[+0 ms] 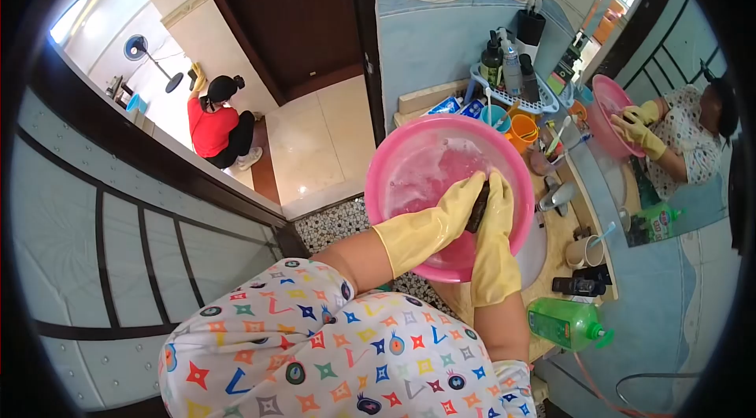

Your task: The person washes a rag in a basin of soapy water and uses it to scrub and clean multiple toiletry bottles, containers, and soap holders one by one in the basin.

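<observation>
A pink basin [380, 174] with sudsy water stands on the washstand in front of me. Both my hands wear yellow rubber gloves and are over the basin. My left hand [459, 201] and my right hand [497, 201] press together around a dark, narrow object [477, 211], their fingers closed on it. What the dark object is, I cannot make out. Foam floats on the water beyond my fingers.
Behind the basin stand a blue rack [543, 105] with bottles and an orange cup [523, 128]. A faucet [556, 196], a beige cup [583, 252] and a green bottle [561, 323] are to the right. Another person in red [213, 128] squats beyond the doorway.
</observation>
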A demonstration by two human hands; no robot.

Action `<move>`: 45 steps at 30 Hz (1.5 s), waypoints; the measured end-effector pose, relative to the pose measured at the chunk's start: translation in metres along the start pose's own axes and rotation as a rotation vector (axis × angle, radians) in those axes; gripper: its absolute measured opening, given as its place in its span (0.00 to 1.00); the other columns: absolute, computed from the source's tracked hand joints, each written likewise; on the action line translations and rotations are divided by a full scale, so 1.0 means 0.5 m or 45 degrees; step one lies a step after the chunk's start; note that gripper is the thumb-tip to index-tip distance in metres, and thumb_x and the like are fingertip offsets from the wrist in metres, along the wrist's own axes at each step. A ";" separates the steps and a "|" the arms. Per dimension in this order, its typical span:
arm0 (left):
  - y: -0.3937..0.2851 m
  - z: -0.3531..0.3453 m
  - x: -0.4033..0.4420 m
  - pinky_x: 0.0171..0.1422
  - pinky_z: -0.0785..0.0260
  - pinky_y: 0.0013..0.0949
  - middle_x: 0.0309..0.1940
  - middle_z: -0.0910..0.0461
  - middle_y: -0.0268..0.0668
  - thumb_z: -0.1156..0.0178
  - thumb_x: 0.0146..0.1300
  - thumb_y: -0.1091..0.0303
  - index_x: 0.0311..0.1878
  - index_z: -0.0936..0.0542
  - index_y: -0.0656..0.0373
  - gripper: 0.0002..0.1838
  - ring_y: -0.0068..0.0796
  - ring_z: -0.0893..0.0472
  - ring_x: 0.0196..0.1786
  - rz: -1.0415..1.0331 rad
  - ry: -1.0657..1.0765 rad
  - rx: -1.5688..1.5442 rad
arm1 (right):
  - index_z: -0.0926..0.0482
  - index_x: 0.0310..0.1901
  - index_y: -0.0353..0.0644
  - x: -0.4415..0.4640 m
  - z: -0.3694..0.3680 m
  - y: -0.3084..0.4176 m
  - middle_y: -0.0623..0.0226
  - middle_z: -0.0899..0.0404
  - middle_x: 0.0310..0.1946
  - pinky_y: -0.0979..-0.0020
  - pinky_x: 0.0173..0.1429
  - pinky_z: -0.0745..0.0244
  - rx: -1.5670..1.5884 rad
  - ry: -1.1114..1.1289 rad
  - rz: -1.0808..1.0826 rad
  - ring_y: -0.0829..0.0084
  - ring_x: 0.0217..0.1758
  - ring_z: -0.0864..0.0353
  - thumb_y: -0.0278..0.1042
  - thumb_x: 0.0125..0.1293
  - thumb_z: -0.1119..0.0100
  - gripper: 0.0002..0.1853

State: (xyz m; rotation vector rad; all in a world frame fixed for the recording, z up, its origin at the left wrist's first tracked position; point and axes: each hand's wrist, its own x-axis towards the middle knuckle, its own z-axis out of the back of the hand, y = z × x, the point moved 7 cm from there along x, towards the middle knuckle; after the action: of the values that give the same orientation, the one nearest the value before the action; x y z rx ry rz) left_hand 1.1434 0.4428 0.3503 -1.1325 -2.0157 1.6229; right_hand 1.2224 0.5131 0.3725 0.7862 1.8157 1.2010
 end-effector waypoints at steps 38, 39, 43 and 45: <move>-0.057 -0.026 -0.006 0.74 0.30 0.38 0.63 0.19 0.44 0.50 0.68 0.86 0.69 0.23 0.66 0.26 0.36 0.20 0.65 -0.158 0.113 -0.476 | 0.31 0.75 0.41 -0.041 -0.002 0.038 0.50 0.25 0.69 0.62 0.68 0.21 1.104 -0.226 0.209 0.60 0.70 0.24 0.14 0.68 0.41 0.33; -0.080 -0.037 -0.018 0.74 0.30 0.38 0.62 0.18 0.44 0.51 0.68 0.87 0.67 0.22 0.66 0.25 0.35 0.19 0.64 -0.290 0.079 -0.299 | 0.31 0.75 0.42 -0.035 -0.006 0.035 0.51 0.24 0.67 0.62 0.68 0.20 1.167 -0.113 0.173 0.60 0.68 0.23 0.15 0.68 0.42 0.33; -0.167 -0.075 -0.067 0.73 0.30 0.35 0.56 0.14 0.42 0.56 0.65 0.90 0.57 0.16 0.66 0.24 0.36 0.17 0.61 -0.750 0.161 0.247 | 0.31 0.74 0.38 -0.015 -0.024 0.043 0.55 0.18 0.58 0.61 0.64 0.17 1.325 0.246 0.070 0.60 0.58 0.16 0.20 0.72 0.41 0.29; -0.213 -0.105 -0.092 0.68 0.27 0.34 0.48 0.12 0.39 0.53 0.60 0.92 0.48 0.14 0.65 0.22 0.34 0.15 0.55 -0.990 0.418 0.348 | 0.30 0.72 0.35 0.016 -0.037 0.048 0.60 0.17 0.55 0.63 0.61 0.17 1.438 0.421 0.025 0.64 0.55 0.15 0.24 0.74 0.39 0.27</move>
State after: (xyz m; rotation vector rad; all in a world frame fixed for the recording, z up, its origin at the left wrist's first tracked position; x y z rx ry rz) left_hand 1.1675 0.4398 0.4755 -0.3881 -1.6428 1.1587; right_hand 1.2039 0.5201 0.3970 1.2329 2.7687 0.1965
